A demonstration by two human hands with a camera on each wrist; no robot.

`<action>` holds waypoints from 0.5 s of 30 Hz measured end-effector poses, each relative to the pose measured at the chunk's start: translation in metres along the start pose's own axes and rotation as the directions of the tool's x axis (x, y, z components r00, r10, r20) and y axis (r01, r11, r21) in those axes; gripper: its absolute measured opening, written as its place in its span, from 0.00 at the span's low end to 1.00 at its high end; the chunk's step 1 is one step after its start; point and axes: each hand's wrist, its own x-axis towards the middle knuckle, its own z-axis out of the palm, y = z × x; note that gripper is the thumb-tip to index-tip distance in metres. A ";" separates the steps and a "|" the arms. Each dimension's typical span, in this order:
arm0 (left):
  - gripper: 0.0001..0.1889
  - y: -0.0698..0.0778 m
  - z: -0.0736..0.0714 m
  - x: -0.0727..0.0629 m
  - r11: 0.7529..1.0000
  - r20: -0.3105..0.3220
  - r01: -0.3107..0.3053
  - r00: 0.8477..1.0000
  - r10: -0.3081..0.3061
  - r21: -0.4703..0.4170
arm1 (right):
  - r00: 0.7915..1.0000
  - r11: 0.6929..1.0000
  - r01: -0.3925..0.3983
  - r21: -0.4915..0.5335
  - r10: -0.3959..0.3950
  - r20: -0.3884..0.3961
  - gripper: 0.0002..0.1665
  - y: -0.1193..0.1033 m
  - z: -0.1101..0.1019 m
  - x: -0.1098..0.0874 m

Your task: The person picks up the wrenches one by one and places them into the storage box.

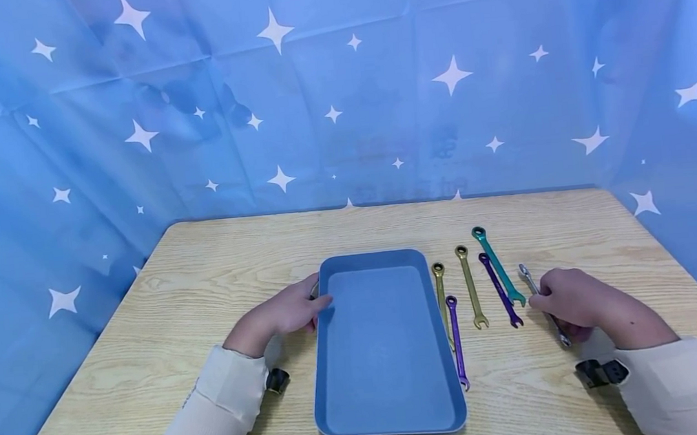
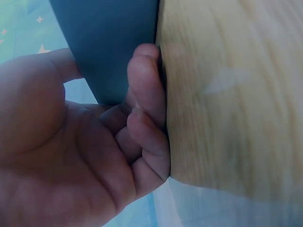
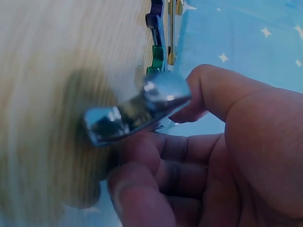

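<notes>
My left hand (image 1: 291, 309) holds the blue rectangular tray (image 1: 391, 352) by its left rim. The thumb lies over the edge, and in the left wrist view the curled fingers (image 2: 144, 78) are against the tray's outer wall (image 2: 111, 42), low by the tabletop. On the right, my right hand (image 1: 570, 298) pinches a silver combination wrench (image 1: 529, 279) at its middle. One end of that wrench (image 3: 165, 94) points toward the right wrist camera, just off the wood; the hand hides its middle.
Between tray and right hand lie a teal wrench (image 1: 497, 263), purple wrenches (image 1: 497, 284) (image 1: 457, 336) and gold wrenches (image 1: 469, 283) (image 1: 441, 299). The teal one touches or overlaps a purple one. A starred blue cloth (image 1: 342, 142) hangs behind the wooden table (image 1: 233, 255).
</notes>
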 end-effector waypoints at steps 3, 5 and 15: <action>0.36 -0.001 0.000 0.000 1.000 0.004 0.004 1.000 -0.004 -0.001 | 1.000 1.000 -0.005 -0.008 0.005 -0.003 0.17 0.001 -0.001 0.001; 0.36 -0.001 0.000 0.000 1.000 0.004 0.006 1.000 -0.006 0.001 | 1.000 1.000 -0.007 -0.007 0.007 -0.007 0.16 0.002 -0.001 0.001; 0.37 0.000 0.000 -0.001 1.000 0.004 0.007 1.000 -0.007 0.000 | 0.999 1.000 0.012 -0.024 -0.013 -0.031 0.14 0.003 0.001 0.001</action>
